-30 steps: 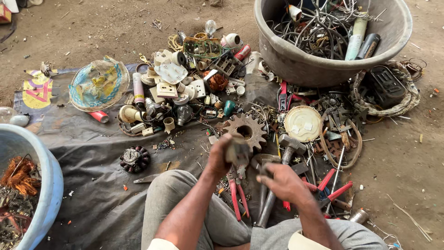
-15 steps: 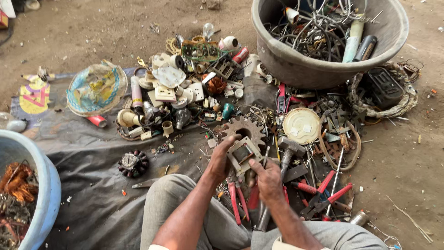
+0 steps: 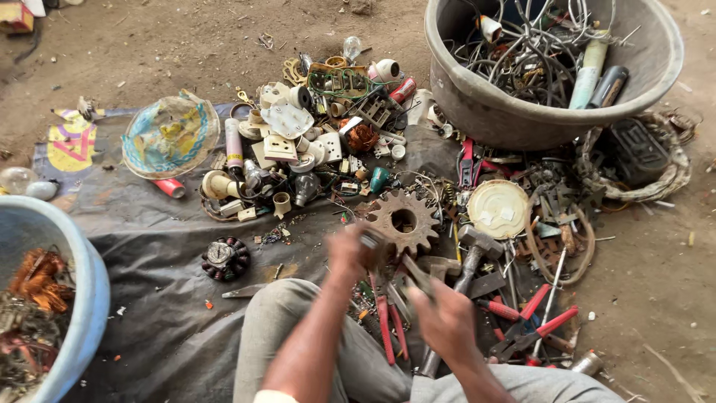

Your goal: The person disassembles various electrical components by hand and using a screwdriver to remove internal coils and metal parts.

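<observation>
- Our left hand (image 3: 349,252) is clenched around a small metal part (image 3: 371,240), lifted just in front of the rusty gear (image 3: 403,220); half a second ago that same part lay lower, pressed nearly against the gear's teeth.
- Our right hand (image 3: 446,319) has come back toward us from the gear and now grasps a slim metal tool (image 3: 415,275), its tip angled up at the held part. What kind of tool it is we cannot tell through the blur.
- Both hands are smeared with motion, so we judge that we are working the tool against the part right now.
- The hammer (image 3: 468,257) just right of the gear, and the red-handled pliers (image 3: 531,322) farther right and nearer us, lie untouched, as before.
- The grey tub (image 3: 477,104) of wires stands beyond the gear.
</observation>
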